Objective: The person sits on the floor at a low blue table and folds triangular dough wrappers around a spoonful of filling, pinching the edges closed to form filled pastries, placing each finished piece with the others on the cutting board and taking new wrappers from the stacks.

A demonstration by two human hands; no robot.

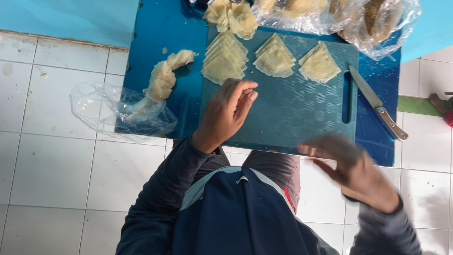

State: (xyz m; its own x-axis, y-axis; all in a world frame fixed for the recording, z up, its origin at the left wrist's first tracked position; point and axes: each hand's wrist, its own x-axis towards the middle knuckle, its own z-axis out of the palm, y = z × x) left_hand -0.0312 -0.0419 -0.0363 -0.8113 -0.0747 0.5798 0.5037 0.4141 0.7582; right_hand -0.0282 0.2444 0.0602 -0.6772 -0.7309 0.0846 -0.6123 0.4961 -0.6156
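Note:
My left hand (pixel 225 113) rests on the near left part of a teal cutting board (pixel 302 108), fingers bent, holding nothing, just below a stack of pale folded dough triangles (pixel 222 59). Two more triangle stacks (pixel 274 56) (pixel 319 63) lie along the board's far edge. My right hand (pixel 351 167) is blurred, off the board's near right corner, fingers spread and nothing in it. A knife (pixel 377 103) with a metal handle lies on the blue table (pixel 155 28) right of the board.
A twisted lump of dough (pixel 164 78) comes out of a clear plastic bag (pixel 118 113) at the table's left. More dough pieces (pixel 231 16) and clear bags (pixel 358 19) sit at the far edge. White tiled floor (pixel 52 156) surrounds the table.

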